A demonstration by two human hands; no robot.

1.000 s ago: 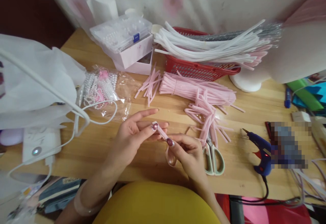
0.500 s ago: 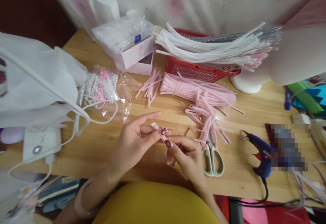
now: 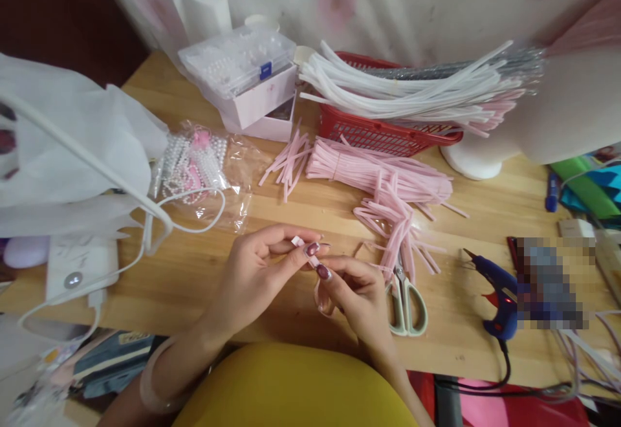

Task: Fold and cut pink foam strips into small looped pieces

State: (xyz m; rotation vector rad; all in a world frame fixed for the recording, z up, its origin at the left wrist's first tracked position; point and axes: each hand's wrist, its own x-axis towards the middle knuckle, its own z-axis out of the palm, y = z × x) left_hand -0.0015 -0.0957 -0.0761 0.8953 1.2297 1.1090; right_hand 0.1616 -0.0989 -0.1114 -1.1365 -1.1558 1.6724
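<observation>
Between both hands, over the front of the wooden table, is a narrow pale pink ribbon (image 3: 297, 241). My left hand (image 3: 262, 278) pinches it between thumb and fingertips, a short end sticking out past the thumb. Close beside, my right hand (image 3: 356, 291) grips the same strip with thumb and index finger, and a thin shiny loop hangs under that hand. Just right of it lie scissors (image 3: 410, 310) with pale green handles, their blades partly under bent pink pipe cleaners (image 3: 395, 226).
Behind the hands lie a bundle of pink pipe cleaners (image 3: 359, 165) and short cut pieces (image 3: 287, 165). A red basket (image 3: 373, 134) holds white stems. At right rests a blue glue gun (image 3: 499, 284), its light lit. Bagged pearl strings (image 3: 194, 162) and a white cable (image 3: 160, 220) are at left.
My left index finger has come down from its stretched-out position towards the ribbon. Both hands keep their pinch in nearly the same place, and the view has shifted slightly.
</observation>
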